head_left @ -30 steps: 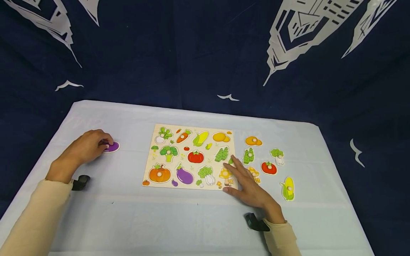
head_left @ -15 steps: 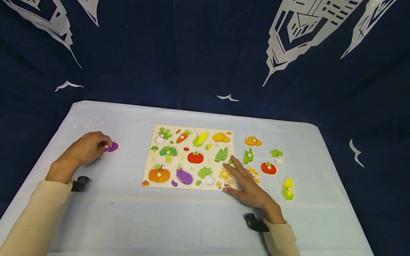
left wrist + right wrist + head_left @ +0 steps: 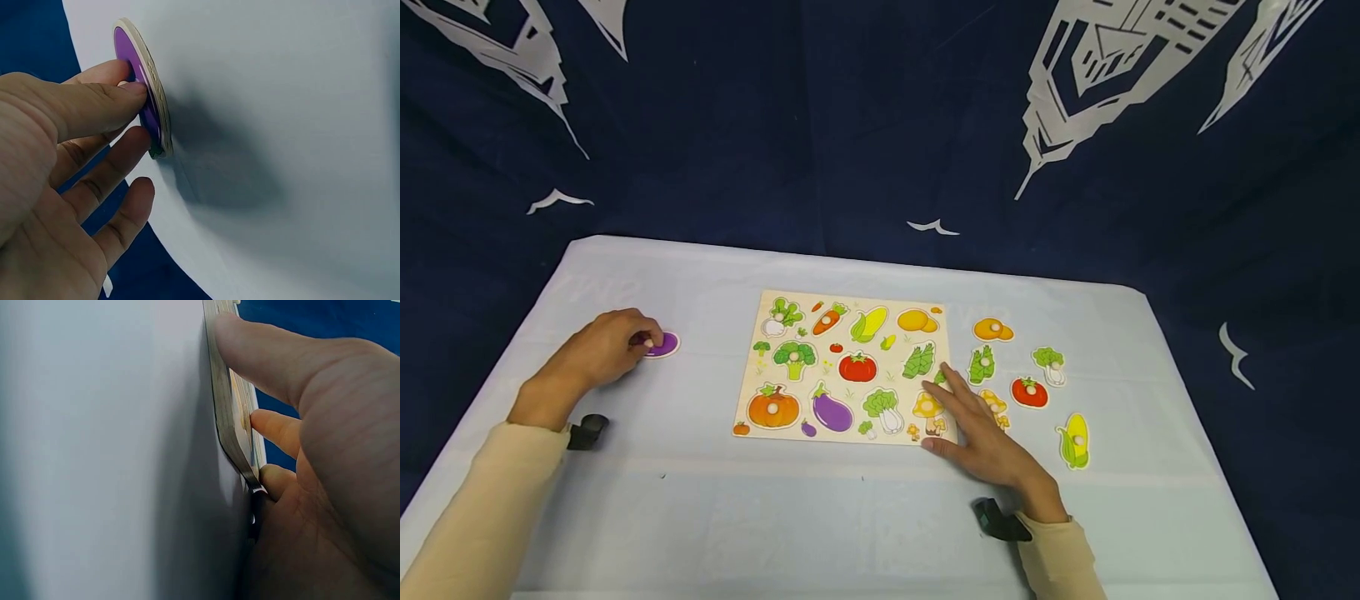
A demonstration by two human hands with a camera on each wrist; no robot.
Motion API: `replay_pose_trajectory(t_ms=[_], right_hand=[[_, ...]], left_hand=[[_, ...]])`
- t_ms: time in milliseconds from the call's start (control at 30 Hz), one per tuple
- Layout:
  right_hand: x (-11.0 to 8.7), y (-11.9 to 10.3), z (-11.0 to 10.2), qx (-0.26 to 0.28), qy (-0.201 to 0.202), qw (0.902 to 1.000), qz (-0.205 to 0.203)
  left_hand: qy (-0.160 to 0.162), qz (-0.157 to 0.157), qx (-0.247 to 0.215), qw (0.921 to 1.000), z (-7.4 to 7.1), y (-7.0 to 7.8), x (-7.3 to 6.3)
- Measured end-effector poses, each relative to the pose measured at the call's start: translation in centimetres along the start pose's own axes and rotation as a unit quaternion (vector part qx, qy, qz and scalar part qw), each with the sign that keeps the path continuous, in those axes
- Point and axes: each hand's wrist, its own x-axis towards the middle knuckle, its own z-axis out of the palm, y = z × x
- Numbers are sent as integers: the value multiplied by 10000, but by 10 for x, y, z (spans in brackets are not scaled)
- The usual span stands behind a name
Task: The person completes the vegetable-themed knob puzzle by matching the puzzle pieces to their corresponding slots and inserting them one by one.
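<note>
My left hand (image 3: 598, 348) pinches a purple eggplant puzzle piece (image 3: 667, 344) between thumb and fingers, left of the board. In the left wrist view the eggplant piece (image 3: 128, 53) stands tilted, its pale wooden edge showing. My right hand (image 3: 987, 440) rests with spread fingers on the right edge of a wooden vegetable puzzle board (image 3: 758, 373), covering part of the mushroom picture. The thumb touches the board's edge (image 3: 220, 406) in the right wrist view. Knobbed radish (image 3: 775, 325), carrot (image 3: 829, 321), broccoli (image 3: 794, 358) and pumpkin (image 3: 773, 410) pieces sit in the board.
Right of the board lie loose knobbed pieces: potato (image 3: 988, 331), asparagus (image 3: 981, 367), mushroom (image 3: 992, 402), bok choy (image 3: 1049, 363), tomato (image 3: 1028, 394) and corn (image 3: 1076, 446). A white cloth (image 3: 737, 525) covers the table. Behind hangs a dark blue patterned curtain (image 3: 812, 133).
My left thumb and fingers have shifted slightly on the eggplant piece, which stays in nearly the same place. The right hand and the board have not visibly moved.
</note>
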Motion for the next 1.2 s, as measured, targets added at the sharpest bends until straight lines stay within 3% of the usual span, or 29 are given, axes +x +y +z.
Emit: replay_pose_trajectory(t_ms=[600,1200], right_hand=[[0,2,-2,-25,-3,10000,6],[0,0,0,2,-13,10000,-11]], left_hand=[[32,29,-3,10000,-3,5,2],[69,292,150,9994,-6,36,3]])
